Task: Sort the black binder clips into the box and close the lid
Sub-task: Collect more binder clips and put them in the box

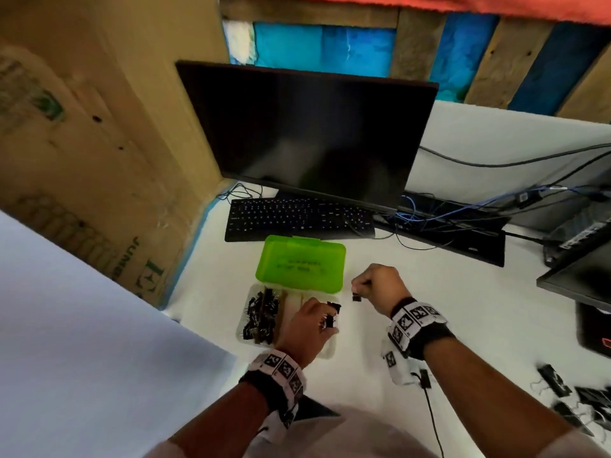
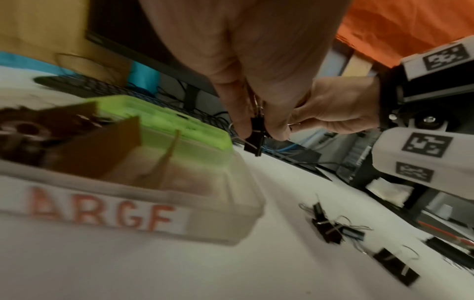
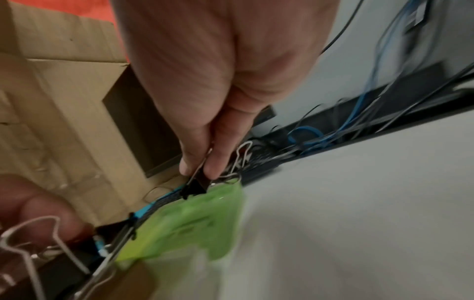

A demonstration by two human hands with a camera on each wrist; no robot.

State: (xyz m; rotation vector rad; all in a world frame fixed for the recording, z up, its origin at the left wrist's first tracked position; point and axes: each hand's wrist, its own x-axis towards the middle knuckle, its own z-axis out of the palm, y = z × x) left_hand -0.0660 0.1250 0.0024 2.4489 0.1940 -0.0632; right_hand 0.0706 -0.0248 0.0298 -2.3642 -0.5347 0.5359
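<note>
The clear box (image 1: 292, 307) lies open on the white desk, its green lid (image 1: 301, 264) folded back toward the keyboard. Several black binder clips (image 1: 261, 317) fill its left compartment. My left hand (image 1: 325, 325) hovers over the box's right end and pinches a black clip (image 2: 254, 140) by its wire handles. My right hand (image 1: 357, 287), just right of the lid, pinches a smaller black clip (image 3: 196, 185) that hangs below the fingertips (image 3: 212, 168). Loose clips (image 1: 562, 391) lie at the desk's right edge. The box front bears a red-lettered label (image 2: 102, 213).
A black keyboard (image 1: 297, 219) and a dark monitor (image 1: 307, 133) stand behind the box. A large cardboard carton (image 1: 82, 143) walls off the left. Tangled cables (image 1: 446, 213) and dark equipment (image 1: 578, 276) sit at the right. More clips (image 2: 330, 227) lie beside the box.
</note>
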